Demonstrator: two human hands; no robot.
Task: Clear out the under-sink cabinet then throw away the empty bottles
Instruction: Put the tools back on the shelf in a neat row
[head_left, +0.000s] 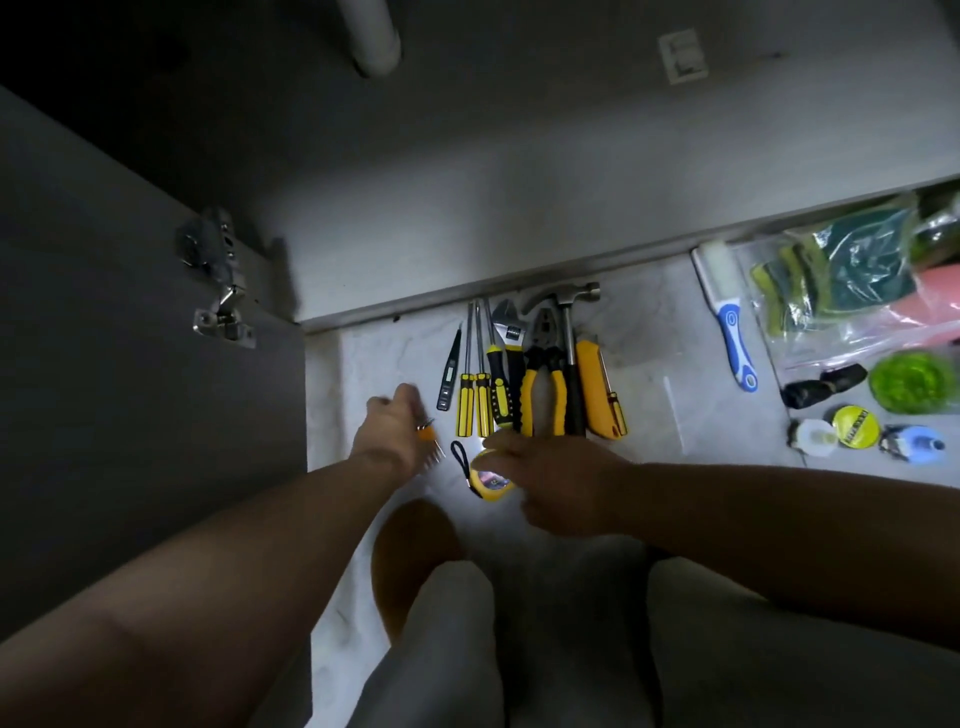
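Yellow tape measure (488, 480), right hand (550, 483) — perhaps gripping

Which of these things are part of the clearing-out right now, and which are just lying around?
In hand: left hand gripping hex keys; right hand over tape measure; cabinet.
Lying about: hammer, pliers, screwdrivers, brush, bagged sponges.

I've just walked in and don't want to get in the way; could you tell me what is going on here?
A person crouches on the floor before the open under-sink cabinet. Their left hand holds a small orange tool with metal prongs, and their right hand grips a yellow tape measure. Hand tools, among them pliers and a hammer, lie in a row ahead; a brush and bagged sponges lie to the right.
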